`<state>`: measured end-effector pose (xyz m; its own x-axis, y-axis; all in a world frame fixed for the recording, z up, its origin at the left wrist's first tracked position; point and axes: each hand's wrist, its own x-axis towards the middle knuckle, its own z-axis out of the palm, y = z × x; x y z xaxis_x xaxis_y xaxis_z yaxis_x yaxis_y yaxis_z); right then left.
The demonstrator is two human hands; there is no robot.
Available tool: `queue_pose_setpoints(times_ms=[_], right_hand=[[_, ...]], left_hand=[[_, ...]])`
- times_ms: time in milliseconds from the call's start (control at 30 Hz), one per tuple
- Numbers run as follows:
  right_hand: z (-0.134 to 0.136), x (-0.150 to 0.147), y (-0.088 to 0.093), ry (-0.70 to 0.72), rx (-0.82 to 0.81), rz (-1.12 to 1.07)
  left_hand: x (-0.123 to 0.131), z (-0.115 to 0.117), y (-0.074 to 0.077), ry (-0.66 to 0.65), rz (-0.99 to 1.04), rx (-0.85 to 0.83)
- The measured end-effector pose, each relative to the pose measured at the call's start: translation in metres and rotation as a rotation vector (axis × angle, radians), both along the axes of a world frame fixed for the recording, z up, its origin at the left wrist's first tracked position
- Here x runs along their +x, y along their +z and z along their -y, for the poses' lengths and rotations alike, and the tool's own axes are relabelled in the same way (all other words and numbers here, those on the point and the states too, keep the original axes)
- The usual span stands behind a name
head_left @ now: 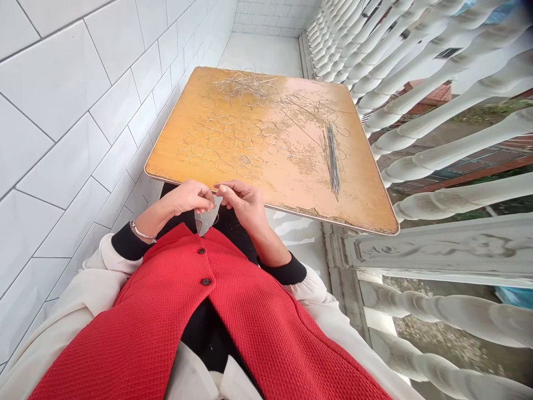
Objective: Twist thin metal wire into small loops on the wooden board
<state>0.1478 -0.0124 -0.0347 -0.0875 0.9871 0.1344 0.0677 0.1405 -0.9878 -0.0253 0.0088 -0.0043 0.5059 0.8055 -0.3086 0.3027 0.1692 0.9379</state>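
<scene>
Head view, entry by entry: left hand (187, 199), fingers curled closed on the upper edge of a thin, curved, pale grey sheet piece (208, 218), its material too blurred to tell; right hand (244, 205), thumb and fingertips pinched shut at the top of the same piece, which hangs just off the near table edge; thin silver bangle (142, 232) on the left wrist. Square orange-brown wood-veneer table top (353, 194), chipped along the near edge, bearing many thin round wire rings (212, 147) laid flat in loose rows, a tangled heap of fine silvery wire (245, 86) at the far edge, and a bundle of straight thin metal rods (332, 158) at right. White glazed wall tiles (62, 139) at left; white turned balusters (458, 144) at right; red textured buttoned waistcoat (166, 311) on the person
</scene>
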Motion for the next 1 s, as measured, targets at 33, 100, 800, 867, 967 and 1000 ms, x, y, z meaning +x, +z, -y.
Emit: queue_pose_setpoints(times_ms=[33, 100, 800, 867, 967, 1000], right_hand=[[-0.002, 0.0, 0.001, 0.008, 0.012, 0.027], [-0.007, 0.0, 0.002, 0.022, 0.0, 0.051], [-0.008, 0.001, 0.004, 0.053, -0.037, 0.024], [-0.009, 0.0, 0.001, 0.07, -0.087, -0.032], [-0.01, -0.002, -0.002, 0.092, -0.144, -0.129], [-0.01, -0.003, -0.003, 0.093, -0.157, -0.154]], left_hand=[[0.001, 0.001, -0.002, 0.005, 0.004, 0.009], [0.002, 0.003, -0.005, 0.019, 0.014, 0.041], [0.0, 0.004, 0.003, -0.117, -0.028, 0.127], [0.001, 0.006, 0.001, -0.097, -0.017, 0.156], [0.0, 0.007, 0.001, -0.108, -0.007, 0.16], [0.0, 0.007, 0.001, -0.112, -0.001, 0.145]])
